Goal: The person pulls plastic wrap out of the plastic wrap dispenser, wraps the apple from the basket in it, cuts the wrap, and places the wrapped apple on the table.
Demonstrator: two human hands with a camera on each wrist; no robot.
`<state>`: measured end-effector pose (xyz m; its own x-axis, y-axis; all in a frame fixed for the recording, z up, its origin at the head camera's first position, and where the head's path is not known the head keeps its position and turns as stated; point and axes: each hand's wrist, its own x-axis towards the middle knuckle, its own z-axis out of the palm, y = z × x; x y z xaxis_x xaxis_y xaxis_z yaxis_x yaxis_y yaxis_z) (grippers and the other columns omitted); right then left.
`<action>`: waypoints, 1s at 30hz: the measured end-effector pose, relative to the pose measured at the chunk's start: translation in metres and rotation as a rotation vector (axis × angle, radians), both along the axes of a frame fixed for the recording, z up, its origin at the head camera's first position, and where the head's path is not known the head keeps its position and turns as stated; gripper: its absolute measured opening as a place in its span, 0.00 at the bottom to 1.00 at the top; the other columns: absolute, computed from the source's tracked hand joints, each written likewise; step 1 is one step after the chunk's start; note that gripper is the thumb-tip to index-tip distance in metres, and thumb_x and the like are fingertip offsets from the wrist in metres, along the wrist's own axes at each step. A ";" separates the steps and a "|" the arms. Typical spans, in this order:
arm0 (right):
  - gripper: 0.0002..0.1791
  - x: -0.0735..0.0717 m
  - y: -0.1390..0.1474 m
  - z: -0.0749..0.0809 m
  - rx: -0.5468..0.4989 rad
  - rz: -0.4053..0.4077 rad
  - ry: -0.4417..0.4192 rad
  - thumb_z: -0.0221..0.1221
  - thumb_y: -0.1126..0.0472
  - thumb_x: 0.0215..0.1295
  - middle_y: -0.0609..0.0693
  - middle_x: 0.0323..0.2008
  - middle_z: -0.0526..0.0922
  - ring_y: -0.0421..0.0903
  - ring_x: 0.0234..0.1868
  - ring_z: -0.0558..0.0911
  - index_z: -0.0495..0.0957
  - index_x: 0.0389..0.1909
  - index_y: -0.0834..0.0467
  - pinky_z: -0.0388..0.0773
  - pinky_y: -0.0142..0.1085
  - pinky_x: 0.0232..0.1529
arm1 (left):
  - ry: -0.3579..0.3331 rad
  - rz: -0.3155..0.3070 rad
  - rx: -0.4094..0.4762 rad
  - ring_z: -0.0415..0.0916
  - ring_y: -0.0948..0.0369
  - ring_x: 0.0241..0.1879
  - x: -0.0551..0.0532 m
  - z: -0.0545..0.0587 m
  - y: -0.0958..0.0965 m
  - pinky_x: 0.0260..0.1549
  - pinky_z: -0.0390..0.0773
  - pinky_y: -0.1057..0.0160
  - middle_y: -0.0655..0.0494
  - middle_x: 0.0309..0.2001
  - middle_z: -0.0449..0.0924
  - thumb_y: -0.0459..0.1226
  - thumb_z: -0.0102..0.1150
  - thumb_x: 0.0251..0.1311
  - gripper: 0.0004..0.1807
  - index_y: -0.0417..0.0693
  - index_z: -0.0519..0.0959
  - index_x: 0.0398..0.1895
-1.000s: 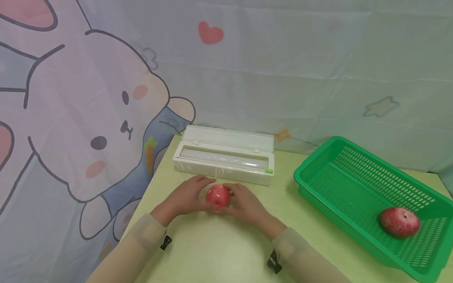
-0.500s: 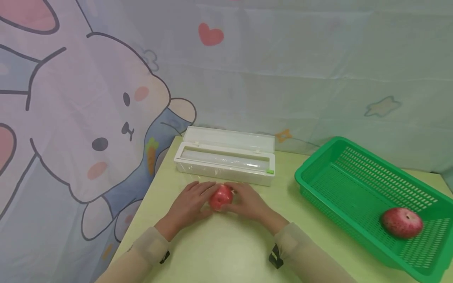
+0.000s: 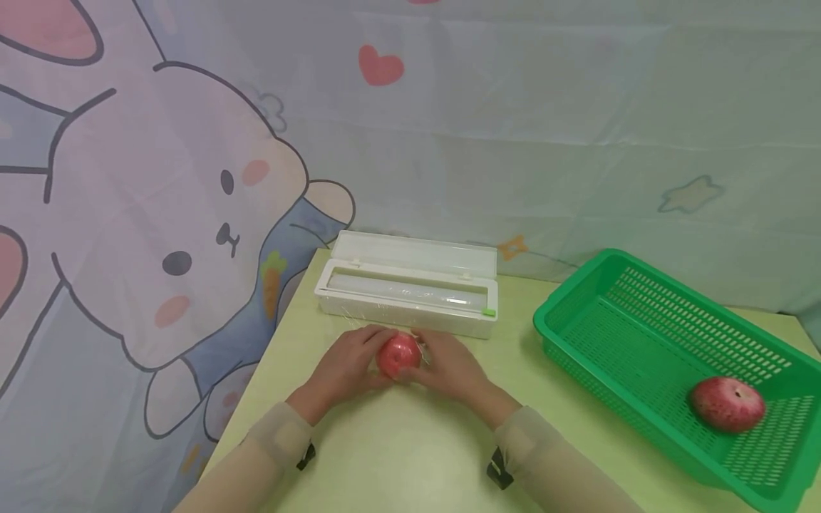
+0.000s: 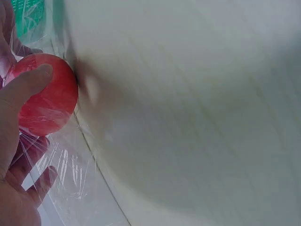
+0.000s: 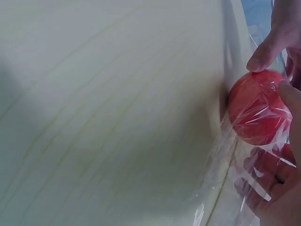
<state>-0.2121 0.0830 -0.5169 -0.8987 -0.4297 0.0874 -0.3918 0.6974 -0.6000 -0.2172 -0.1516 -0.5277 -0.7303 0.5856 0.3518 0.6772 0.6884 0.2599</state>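
Observation:
In the head view a red apple (image 3: 399,355) sits between both hands, in front of a white cling film box. My left hand (image 3: 343,365) holds its left side. In the left wrist view, that thumb presses on the apple (image 4: 54,101) and the fingers reach beneath. My right hand (image 3: 451,367) grips the opposite side, its thumb laid on the front. Clear cling film (image 5: 214,181) covers part of the apple (image 5: 256,113) with creases in the right wrist view. Loose film (image 4: 70,165) spreads below the fruit over the left fingers.
The cling film box (image 3: 404,313) stands behind the hands, lid up, with a roll inside and a green slider (image 3: 489,313) at its right end. At right, a green basket (image 3: 603,356) holds a larger mottled red fruit (image 3: 727,405). A printed curtain (image 3: 513,128) hangs behind the table (image 3: 398,456).
The apple has shifted slightly right and rolled a little, its dimple now nearer the middle. My left hand has moved right with it, while the right hand has stayed almost in place.

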 end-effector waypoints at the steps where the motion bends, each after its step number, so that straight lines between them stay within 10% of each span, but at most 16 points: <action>1: 0.43 0.001 0.000 0.002 0.023 -0.002 0.020 0.76 0.42 0.61 0.57 0.64 0.83 0.58 0.65 0.81 0.74 0.72 0.59 0.80 0.55 0.64 | -0.023 -0.001 -0.003 0.82 0.48 0.55 -0.001 0.002 0.000 0.58 0.84 0.47 0.48 0.60 0.82 0.44 0.89 0.46 0.44 0.44 0.78 0.67; 10: 0.43 0.007 0.002 0.004 0.069 0.095 0.317 0.81 0.49 0.56 0.58 0.60 0.83 0.59 0.63 0.80 0.75 0.69 0.62 0.77 0.54 0.67 | -0.227 0.032 -0.028 0.80 0.49 0.60 -0.012 0.015 0.002 0.63 0.81 0.45 0.48 0.63 0.80 0.45 0.87 0.49 0.44 0.47 0.77 0.70; 30: 0.49 -0.002 -0.005 -0.015 -0.003 0.014 0.333 0.83 0.52 0.53 0.60 0.65 0.78 0.61 0.68 0.76 0.70 0.72 0.60 0.74 0.56 0.71 | -0.437 0.001 0.091 0.79 0.51 0.63 -0.028 0.031 0.001 0.66 0.78 0.47 0.51 0.64 0.82 0.43 0.84 0.52 0.41 0.47 0.78 0.70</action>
<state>-0.2145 0.0776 -0.5316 -0.8144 -0.4415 0.3765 -0.5766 0.6886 -0.4397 -0.2456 -0.1502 -0.4966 -0.8224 0.5656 0.0606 0.4898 0.6499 0.5812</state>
